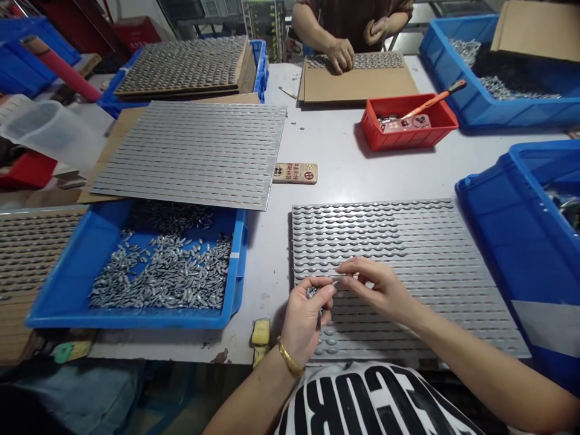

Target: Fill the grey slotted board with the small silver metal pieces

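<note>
I had the grooved board (457, 296) flat on the tabletop (335, 139) right in front of me, its near edge close to my body, presumably so that both hands could reach the grooves without stretching. Filled rows (339, 226) of small metal pieces covered its far left part, with a few more at the near left corner; much of the right side showed bare grooves. The blue bin (136, 319) of loose pieces (167, 281) sat to my left, likely for easy refilling on that side. A second grooved board (190, 151) lay partly across the bin's far end (perhaps just for want of room).

My left hand (302, 314) was curled over the board's left part, fingers folded around a little stock of metal pieces (312, 292), with thumb and forefinger nearly together at the front. I judged that it served as a holder, keeping pieces close to the work. My right hand (378, 290) was half open, thumb and forefinger brought near the left fingertips, where a thin sliver showed; whether the right fingers actually gripped it, I couldn't tell.
</note>
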A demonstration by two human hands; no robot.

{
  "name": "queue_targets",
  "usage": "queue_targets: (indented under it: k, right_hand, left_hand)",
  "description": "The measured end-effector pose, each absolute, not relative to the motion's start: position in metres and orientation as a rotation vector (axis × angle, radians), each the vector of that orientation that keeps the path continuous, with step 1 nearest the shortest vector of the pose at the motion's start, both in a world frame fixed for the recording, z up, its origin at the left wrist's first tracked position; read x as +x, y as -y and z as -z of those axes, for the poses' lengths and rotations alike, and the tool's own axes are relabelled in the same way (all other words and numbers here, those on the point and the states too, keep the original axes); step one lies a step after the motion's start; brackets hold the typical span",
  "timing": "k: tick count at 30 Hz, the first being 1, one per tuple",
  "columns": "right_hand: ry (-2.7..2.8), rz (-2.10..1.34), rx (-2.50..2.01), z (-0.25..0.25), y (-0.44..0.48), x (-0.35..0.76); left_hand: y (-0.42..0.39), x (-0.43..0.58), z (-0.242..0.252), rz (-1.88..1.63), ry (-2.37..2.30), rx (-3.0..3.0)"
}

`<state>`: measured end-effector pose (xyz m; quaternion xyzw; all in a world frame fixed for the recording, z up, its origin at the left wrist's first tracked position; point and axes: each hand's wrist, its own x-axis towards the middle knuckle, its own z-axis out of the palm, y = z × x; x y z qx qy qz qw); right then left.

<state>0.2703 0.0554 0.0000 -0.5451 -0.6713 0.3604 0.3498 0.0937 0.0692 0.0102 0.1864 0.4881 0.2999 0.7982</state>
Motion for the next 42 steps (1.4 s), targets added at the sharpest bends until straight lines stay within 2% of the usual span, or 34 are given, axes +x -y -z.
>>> queue_targets:
  k: [6,10,12,17,19,26,32,35,37,42]
  right_hand:
    - [1.386,-1.452,-1.323,-0.011,-0.049,0.275]
    - [1.216,-1.615,-1.328,0.001,-0.044,0.283]
    - [1.326,-1.460,-1.376,0.005,-0.045,0.287]
    - [1.893,-0.523,-1.523,0.025,-0.052,0.295]
    - [2.066,-0.294,-1.522,0.036,-0.055,0.295]
    - [2.329,-0.157,-1.539,0.039,-0.058,0.293]
    - [2.302,-0.256,-1.544,0.039,-0.058,0.296]
    - [2.140,-0.409,-1.506,0.030,-0.056,0.295]
    - [1.968,-0.605,-1.481,0.016,-0.054,0.292]
    - [1.441,-1.359,-1.384,-0.012,-0.047,0.279]
  left_hand:
    - [-0.067,0.102,-0.006,-0.581,-1.032,0.472]
    - [-0.068,0.106,-0.008,-0.548,-1.019,0.475]
    - [-0.073,0.105,-0.012,-0.564,-1.015,0.426]
    - [-0.087,0.094,-0.021,-0.781,-1.022,0.168]
    - [-0.086,0.091,-0.019,-0.798,-1.033,0.170]
    - [-0.071,0.093,-0.015,-0.693,-1.018,0.251]
    - [-0.070,0.097,-0.015,-0.608,-0.998,0.305]
    - [-0.068,0.101,-0.013,-0.607,-1.004,0.334]
    - [-0.066,0.104,-0.013,-0.617,-1.016,0.355]
    - [-0.063,0.112,-0.011,-0.615,-0.982,0.421]
